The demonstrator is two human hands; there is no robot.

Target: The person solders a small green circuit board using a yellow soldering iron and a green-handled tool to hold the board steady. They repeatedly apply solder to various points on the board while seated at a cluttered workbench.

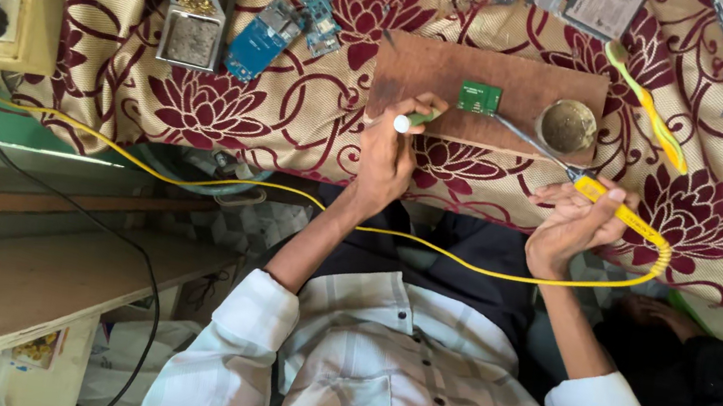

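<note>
Yellow soldering iron [613, 210], right of frame centre, sits in the right hand [575, 227], whose fingers are curled tight round the handle. Its long axis slants up-left, with the metal tip reaching toward the small green circuit board [479, 98] on the brown wooden board [456, 79]. The left hand [386, 154] is closed around a green, white-capped pen-like tool [416, 120] that points up-right toward the circuit board.

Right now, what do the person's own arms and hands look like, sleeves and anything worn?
Both arms wear a light checked shirt, white with grey and pale green lines, the sleeves rolled up near the elbows, so the forearms are bare. The left hand and the right hand are bare: no gloves. No ring, watch or wristband shows in this view. A chest pocket shows on the shirt front.
</note>
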